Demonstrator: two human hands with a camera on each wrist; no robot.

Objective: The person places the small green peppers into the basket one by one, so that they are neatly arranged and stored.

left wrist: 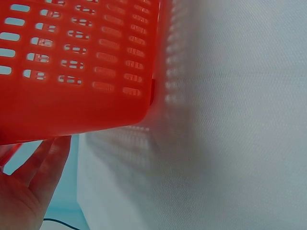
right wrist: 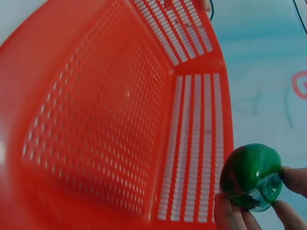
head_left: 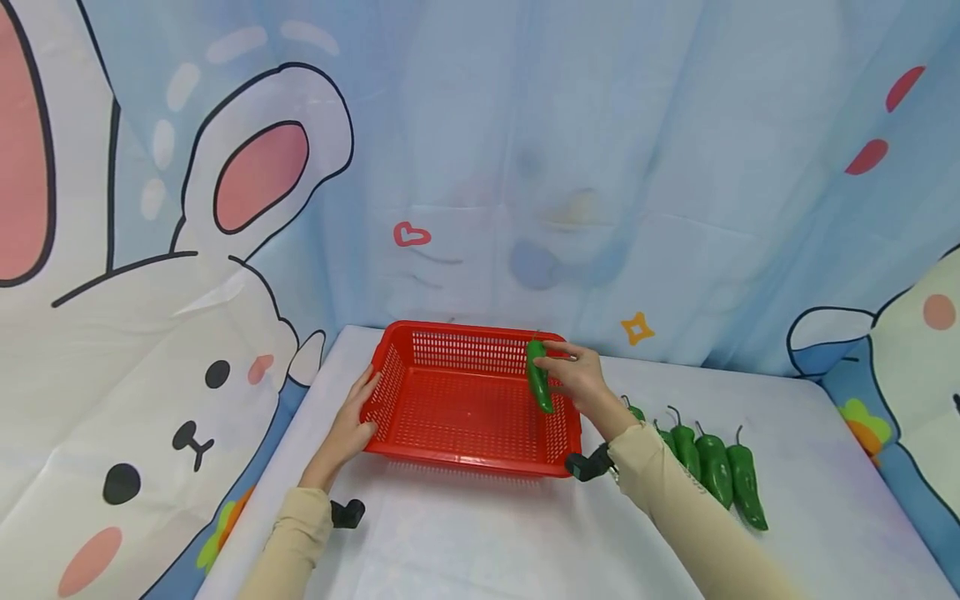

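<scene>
A red plastic basket [head_left: 468, 417] with slotted walls stands on the white table, with nothing lying on its floor. My left hand [head_left: 351, 423] is at the basket's left side, its fingers reaching to the rim; in the left wrist view those fingers [left wrist: 50, 165] lie straight against the outside of the wall. Over the basket's right end, my right hand [head_left: 579, 377] pinches a long green chili pepper [head_left: 538, 377] between thumb and fingers, stem up. The right wrist view shows that pepper [right wrist: 252, 177] end-on, glossy, near the basket's rim.
Several more green peppers [head_left: 716, 468] lie in a row on the table [head_left: 825, 467] to the right, partly hidden by my right sleeve [head_left: 660, 475]. Behind the table hangs a light blue curtain [head_left: 487, 150] printed with cartoon rabbits.
</scene>
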